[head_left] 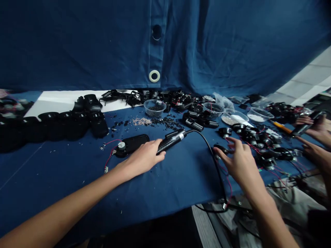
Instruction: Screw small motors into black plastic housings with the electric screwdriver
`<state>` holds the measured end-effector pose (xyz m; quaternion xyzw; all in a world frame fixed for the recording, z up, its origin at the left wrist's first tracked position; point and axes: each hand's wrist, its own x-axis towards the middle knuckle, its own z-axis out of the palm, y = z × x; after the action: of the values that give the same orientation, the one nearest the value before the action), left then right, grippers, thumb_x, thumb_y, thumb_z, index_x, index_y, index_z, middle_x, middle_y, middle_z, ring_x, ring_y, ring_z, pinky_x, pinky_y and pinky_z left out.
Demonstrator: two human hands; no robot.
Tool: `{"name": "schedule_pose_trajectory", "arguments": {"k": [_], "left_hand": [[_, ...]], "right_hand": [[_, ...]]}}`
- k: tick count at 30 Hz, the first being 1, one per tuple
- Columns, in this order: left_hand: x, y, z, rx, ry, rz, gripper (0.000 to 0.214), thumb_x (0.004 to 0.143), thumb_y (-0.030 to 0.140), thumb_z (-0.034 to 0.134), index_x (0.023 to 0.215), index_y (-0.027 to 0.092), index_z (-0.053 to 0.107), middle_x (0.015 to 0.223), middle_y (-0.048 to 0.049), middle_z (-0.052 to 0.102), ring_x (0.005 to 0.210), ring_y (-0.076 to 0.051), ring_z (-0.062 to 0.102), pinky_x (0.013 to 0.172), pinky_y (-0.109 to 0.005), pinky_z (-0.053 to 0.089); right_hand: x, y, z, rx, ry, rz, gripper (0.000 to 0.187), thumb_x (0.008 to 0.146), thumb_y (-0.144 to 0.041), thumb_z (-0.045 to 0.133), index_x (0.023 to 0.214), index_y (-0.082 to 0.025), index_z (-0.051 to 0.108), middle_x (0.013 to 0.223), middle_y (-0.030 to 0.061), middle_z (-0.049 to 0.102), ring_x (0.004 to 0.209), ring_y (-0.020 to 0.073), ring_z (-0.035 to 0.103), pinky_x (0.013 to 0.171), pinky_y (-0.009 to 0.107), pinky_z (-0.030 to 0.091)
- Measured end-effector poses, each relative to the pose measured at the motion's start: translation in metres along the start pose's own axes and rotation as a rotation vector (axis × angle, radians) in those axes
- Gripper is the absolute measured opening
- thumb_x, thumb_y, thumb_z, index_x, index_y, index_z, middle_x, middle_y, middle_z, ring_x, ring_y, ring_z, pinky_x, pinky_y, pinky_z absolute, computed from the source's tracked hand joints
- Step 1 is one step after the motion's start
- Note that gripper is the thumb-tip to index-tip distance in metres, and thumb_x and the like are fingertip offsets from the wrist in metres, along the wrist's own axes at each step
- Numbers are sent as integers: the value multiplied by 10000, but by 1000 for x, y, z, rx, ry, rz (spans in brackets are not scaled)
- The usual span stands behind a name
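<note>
My left hand [144, 157] rests on the blue cloth with its fingers closed around the rear end of a black corded electric screwdriver [172, 139], which lies on the table. Just left of that hand lies a flat black plastic casing [132, 144] with a small motor and red wires. My right hand [239, 160] hovers with fingers spread over a small round black part [220, 148] and touches it with the fingertips. The screwdriver's black cable [212, 155] runs between both hands and drops off the table's front edge.
Clear plastic bowls [154, 107] of screws and small parts stand at the back, among piles of black casings [77, 120] and wired parts [261, 137]. Loose screws [141, 121] lie scattered. Another person's hands [314, 129] work at the far right. A blue curtain hangs behind.
</note>
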<state>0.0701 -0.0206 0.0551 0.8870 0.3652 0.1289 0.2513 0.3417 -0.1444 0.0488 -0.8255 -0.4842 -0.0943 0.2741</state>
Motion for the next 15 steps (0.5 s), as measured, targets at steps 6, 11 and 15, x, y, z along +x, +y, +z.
{"name": "schedule_pose_trajectory", "arguments": {"k": [6, 11, 15], "left_hand": [[10, 10, 24, 155, -4, 29, 362, 885, 339, 463, 1211, 184, 485, 1006, -88, 644, 889, -233, 644, 755, -328, 484], [28, 20, 40, 408, 31, 137, 314, 886, 257, 467, 1182, 153, 479, 968, -94, 615, 851, -232, 623, 665, -311, 491], [52, 22, 50, 459, 72, 190, 336, 889, 165, 448, 1225, 148, 452, 1020, -112, 597, 919, -239, 591, 742, -342, 479]], "right_hand": [[44, 70, 42, -306, -298, 21, 404, 813, -413, 586, 1090, -120, 613, 916, 152, 551, 815, 239, 594, 750, 320, 478], [71, 78, 53, -328, -257, -34, 382, 849, -304, 513, 1205, -169, 544, 1161, 172, 467, 846, 213, 601, 797, 326, 468], [86, 84, 53, -349, -248, -53, 481, 863, -326, 475, 1320, -176, 458, 1245, 201, 419, 895, 268, 615, 772, 376, 475]]}}
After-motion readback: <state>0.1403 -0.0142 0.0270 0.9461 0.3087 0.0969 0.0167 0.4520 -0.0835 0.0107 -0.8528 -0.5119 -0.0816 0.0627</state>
